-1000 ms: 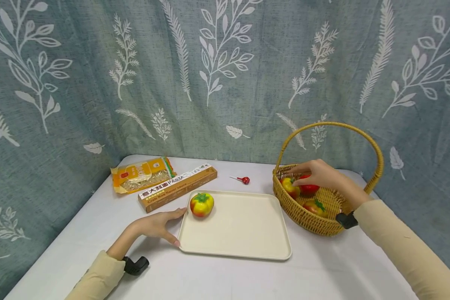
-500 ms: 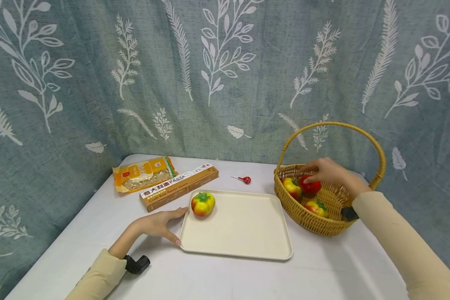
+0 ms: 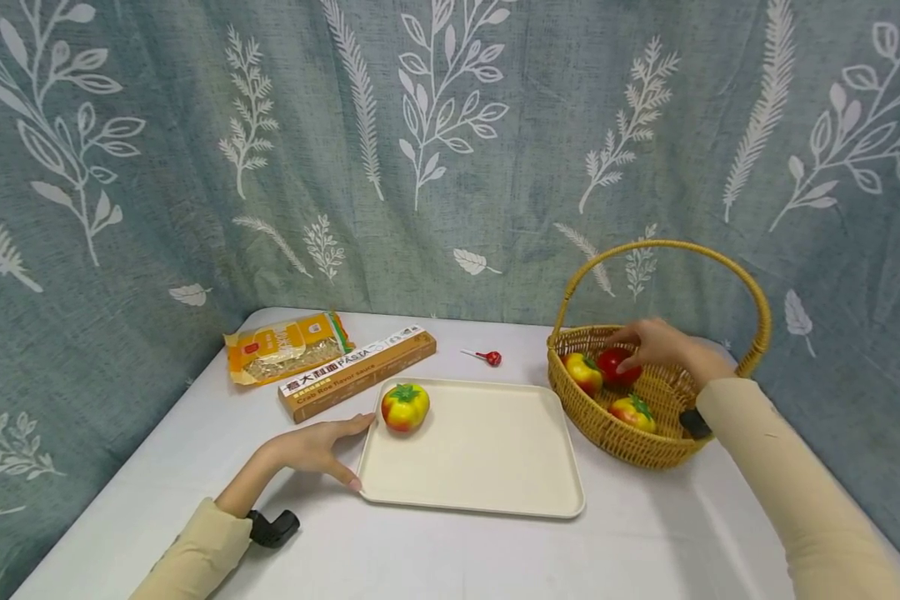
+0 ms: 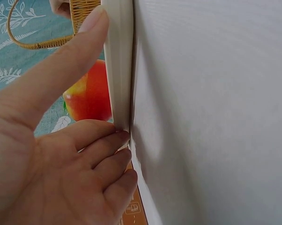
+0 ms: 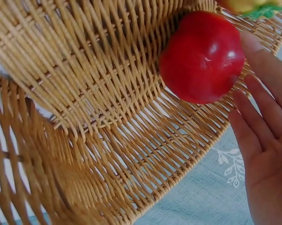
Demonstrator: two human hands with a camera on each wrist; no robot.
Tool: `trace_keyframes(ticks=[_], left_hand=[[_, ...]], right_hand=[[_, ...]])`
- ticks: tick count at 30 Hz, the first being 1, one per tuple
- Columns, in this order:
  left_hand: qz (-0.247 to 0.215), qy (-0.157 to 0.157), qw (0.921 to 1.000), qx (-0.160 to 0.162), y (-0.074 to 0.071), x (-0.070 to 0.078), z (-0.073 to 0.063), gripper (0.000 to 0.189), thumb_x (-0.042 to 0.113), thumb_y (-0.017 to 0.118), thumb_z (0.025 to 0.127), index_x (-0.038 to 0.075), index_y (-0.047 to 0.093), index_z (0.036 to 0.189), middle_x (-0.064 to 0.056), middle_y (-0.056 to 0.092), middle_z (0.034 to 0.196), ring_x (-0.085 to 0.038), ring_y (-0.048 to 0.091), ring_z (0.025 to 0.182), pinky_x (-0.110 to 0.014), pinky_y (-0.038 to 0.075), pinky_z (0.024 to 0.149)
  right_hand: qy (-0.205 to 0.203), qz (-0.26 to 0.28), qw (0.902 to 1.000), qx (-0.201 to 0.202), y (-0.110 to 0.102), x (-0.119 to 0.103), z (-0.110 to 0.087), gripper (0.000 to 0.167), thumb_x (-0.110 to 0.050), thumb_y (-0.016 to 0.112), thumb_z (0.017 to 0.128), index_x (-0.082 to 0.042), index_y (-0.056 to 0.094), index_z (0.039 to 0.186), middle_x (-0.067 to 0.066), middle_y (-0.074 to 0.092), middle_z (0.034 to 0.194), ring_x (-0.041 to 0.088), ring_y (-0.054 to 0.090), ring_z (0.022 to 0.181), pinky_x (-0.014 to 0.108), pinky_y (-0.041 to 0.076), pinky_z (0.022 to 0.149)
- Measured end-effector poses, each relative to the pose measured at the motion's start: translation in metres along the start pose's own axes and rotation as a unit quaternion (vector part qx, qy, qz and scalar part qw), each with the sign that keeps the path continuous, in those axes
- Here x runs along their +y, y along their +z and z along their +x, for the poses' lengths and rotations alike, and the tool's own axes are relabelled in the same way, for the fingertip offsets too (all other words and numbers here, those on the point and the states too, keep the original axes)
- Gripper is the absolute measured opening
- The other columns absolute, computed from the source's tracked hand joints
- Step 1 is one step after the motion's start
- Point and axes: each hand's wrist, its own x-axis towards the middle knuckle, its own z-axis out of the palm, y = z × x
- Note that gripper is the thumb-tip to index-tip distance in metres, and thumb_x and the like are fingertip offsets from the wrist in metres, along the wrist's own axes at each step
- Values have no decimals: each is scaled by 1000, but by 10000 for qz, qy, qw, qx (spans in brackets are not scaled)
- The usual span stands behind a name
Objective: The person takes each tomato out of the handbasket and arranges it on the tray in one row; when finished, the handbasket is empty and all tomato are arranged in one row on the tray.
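Note:
My left hand point(image 3: 318, 450) rests at the left end of a cream tray point(image 3: 487, 450), thumb at the near corner and fingertips at the side rim. A yellow-and-red tomato point(image 3: 405, 407) with a green leafy top sits in the tray's far left corner. My right hand point(image 3: 656, 346) reaches into a wicker basket point(image 3: 618, 446), thumb and fingers extended around a shiny red tomato point(image 5: 202, 58). In the right wrist view the fingertips are right at its side, not curled round it. Two more yellow-and-red tomatoes lie in the basket, one to the left point(image 3: 583, 375) and one nearer point(image 3: 633, 413).
Behind the tray lie a long pasta box point(image 3: 360, 379) and an orange-and-clear food bag point(image 3: 288, 348). A red lollipop point(image 3: 492, 358) lies near the table's back edge. The basket's tall handle point(image 3: 757, 308) arches over my right forearm. A patterned curtain point(image 3: 450, 167) hangs behind.
My right hand has moved rightward inside the basket, from above the left yellow-and-red tomato to the red tomato. My left hand and the tray stay in place.

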Motion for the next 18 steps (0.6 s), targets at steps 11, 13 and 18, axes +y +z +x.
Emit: trace_keyframes(ticks=[11, 13, 18], left_hand=[[-11, -33, 10000, 5, 0, -1, 0, 104, 39, 84, 72, 1, 27, 151, -21, 25, 155, -36, 22, 142, -52, 20, 114], [-2, -14, 10000, -1, 0, -1, 0, 104, 39, 84, 72, 1, 27, 151, -20, 25, 155, -36, 22, 142, -52, 20, 114], [-12, 4, 10000, 2, 0, -1, 1, 104, 38, 84, 72, 2, 27, 151, -20, 25, 155, -36, 22, 142, -51, 20, 114]], right_hand=[[75, -58, 9996, -269, 8, 6, 7, 49, -8, 79, 79, 3, 63, 124, 26, 62, 119, 37, 64, 97, 41, 57, 73], [206, 10, 9993, -313, 9, 7, 7, 50, -7, 79, 78, 2, 63, 125, 25, 63, 118, 36, 64, 97, 39, 57, 73], [325, 12, 9988, -367, 10, 7, 7, 52, -7, 79, 78, 1, 62, 126, 21, 66, 114, 33, 64, 96, 40, 57, 75]])
